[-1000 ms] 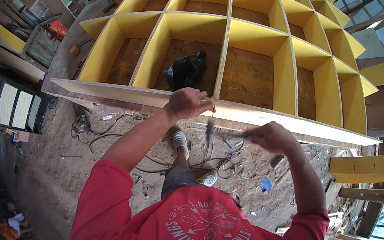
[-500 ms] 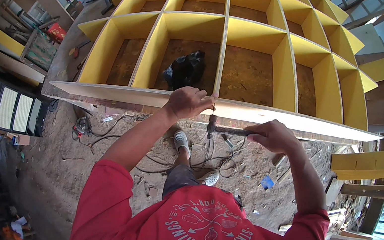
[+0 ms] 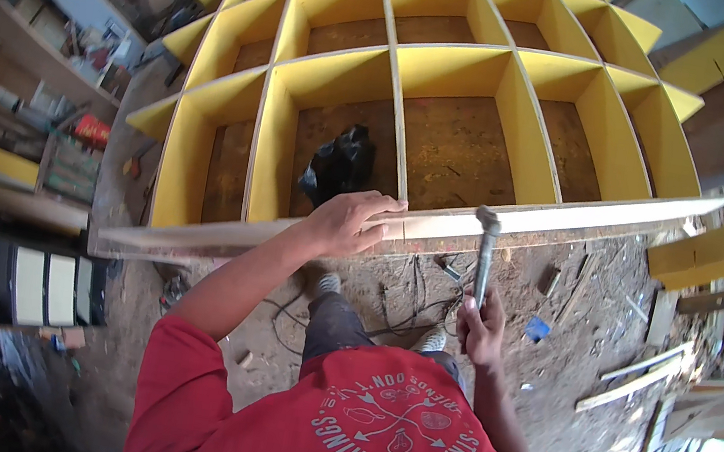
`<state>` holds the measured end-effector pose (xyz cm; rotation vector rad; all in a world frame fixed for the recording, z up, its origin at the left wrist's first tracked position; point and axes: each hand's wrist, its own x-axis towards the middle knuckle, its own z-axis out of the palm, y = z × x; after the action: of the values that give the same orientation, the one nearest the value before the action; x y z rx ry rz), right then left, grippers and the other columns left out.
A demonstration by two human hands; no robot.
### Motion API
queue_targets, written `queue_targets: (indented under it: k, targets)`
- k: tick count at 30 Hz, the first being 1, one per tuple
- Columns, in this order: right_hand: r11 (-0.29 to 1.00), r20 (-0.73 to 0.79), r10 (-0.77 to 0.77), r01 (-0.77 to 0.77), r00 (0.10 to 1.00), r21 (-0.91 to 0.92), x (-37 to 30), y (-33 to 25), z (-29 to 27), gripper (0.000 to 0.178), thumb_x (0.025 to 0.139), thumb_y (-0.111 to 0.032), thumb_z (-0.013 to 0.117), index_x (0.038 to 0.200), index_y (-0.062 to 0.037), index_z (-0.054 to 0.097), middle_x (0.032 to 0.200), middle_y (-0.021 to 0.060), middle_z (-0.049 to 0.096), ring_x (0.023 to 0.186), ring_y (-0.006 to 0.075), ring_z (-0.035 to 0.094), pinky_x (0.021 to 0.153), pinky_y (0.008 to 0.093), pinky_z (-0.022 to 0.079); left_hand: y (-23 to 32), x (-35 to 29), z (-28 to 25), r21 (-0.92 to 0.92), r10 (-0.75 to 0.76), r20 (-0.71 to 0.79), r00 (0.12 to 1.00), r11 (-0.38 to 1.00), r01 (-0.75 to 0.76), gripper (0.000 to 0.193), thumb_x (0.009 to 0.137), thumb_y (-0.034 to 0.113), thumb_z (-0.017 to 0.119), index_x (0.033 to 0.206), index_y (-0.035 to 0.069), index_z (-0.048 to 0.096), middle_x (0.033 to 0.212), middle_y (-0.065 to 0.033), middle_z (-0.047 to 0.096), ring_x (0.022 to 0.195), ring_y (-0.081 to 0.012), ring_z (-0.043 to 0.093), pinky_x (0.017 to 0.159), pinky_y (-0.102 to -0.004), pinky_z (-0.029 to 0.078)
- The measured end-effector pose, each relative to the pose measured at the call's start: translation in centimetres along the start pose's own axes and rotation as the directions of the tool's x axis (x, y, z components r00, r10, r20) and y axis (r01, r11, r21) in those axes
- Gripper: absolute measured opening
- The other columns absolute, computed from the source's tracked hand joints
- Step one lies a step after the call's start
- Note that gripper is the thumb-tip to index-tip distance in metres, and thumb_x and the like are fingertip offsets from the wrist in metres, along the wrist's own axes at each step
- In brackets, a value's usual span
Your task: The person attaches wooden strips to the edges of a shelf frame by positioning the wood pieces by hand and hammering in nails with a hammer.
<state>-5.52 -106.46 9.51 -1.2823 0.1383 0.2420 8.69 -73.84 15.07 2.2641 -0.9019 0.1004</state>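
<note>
Two bare hands in view, both at the near side of a yellow grid frame (image 3: 448, 69). Left hand (image 3: 343, 225) is partly open, fingers stretched along the top of a long pale board (image 3: 572, 218) at the near end of one divider, thumb lower on the near side — cannot tell if it clamps the board or just rests there. Right hand (image 3: 483, 328) is closed around the lower handle of a hammer (image 3: 485, 255), which stands roughly upright with its head up, to the right of the left hand. Hammer head overlaps the board from this angle; cannot tell if they touch.

Board runs across the front of the frame, slanting up to the right. Frame sits on a worn table (image 3: 116, 197), its compartments open on top, brown surface visible inside. Black plastic bag (image 3: 340, 164) lies in the compartment just beyond the left hand.

Below, on the dirt ground (image 3: 566, 372): dark cables near the feet, a small blue piece (image 3: 537, 329), wood strips (image 3: 641, 379) off to the right. Slotted yellow board (image 3: 723, 245) at far right; black cabinet with pale panels (image 3: 31, 285) at far left. Person wears a red shirt (image 3: 396, 430) — white print on it.
</note>
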Motion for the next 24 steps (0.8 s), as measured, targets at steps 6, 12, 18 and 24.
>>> queue_targets:
  k: [6, 12, 18, 24]
  targets:
    - [0.938, -0.602, -0.097, 0.274, 0.793, 0.210, -0.9, 5.4, 10.6, 0.042, 0.114, -0.042, 0.049, 0.127, -0.0016, 0.051, 0.071, 0.0004, 0.048, 0.045, 0.0105, 0.044, 0.039, 0.0264, 0.036, -5.0, 7.4, -4.0, 0.121, 0.404, 0.187, 0.895, 0.895, -0.429, 0.046, 0.082, 0.008, 0.073, 0.128, 0.012, 0.070, 0.128, -0.0117, 0.067, 0.129, -0.0308, 0.059, 0.118, -0.0483, 0.039]
    - [0.724, -0.804, 0.332, 0.412, 0.494, 0.553, 1.3, 6.2, 26.4, 0.046, 0.114, -0.051, 0.046, 0.120, -0.0065, 0.054, 0.071, -0.0003, 0.044, 0.050, 0.0131, 0.045, 0.042, 0.0324, 0.040, -11.3, 12.5, 0.1, -0.179, 0.677, 0.422, 0.603, 0.715, -0.676, 0.032, 0.073, 0.010, 0.079, 0.105, 0.013, 0.073, 0.101, -0.0051, 0.074, 0.104, -0.0239, 0.069, 0.100, -0.0432, 0.046]
    - [0.636, -0.786, 0.429, 0.469, 0.445, 0.612, 2.9, 6.5, 35.1, 0.048, 0.113, -0.053, 0.047, 0.123, -0.0061, 0.054, 0.073, -0.0009, 0.045, 0.055, 0.0127, 0.045, 0.049, 0.0308, 0.040, -12.9, 12.6, 1.0, -0.225, 0.734, 0.243, 0.634, 0.678, -0.700, 0.023, 0.073, 0.004, 0.071, 0.094, 0.014, 0.071, 0.083, -0.0037, 0.070, 0.086, -0.0251, 0.069, 0.084, -0.0397, 0.045]
    - [0.609, -0.820, 0.414, 0.549, 0.395, 0.572, 6.0, 5.6, 38.4, 0.048, 0.113, -0.051, 0.049, 0.125, -0.0047, 0.053, 0.072, -0.0019, 0.041, 0.054, 0.0111, 0.040, 0.048, 0.0297, 0.037, -13.6, 12.0, 1.5, -0.244, 0.764, 0.174, 0.621, 0.644, -0.725, 0.015, 0.076, 0.007, 0.069, 0.090, 0.012, 0.068, 0.081, -0.0065, 0.070, 0.085, -0.0258, 0.069, 0.083, -0.0398, 0.045]
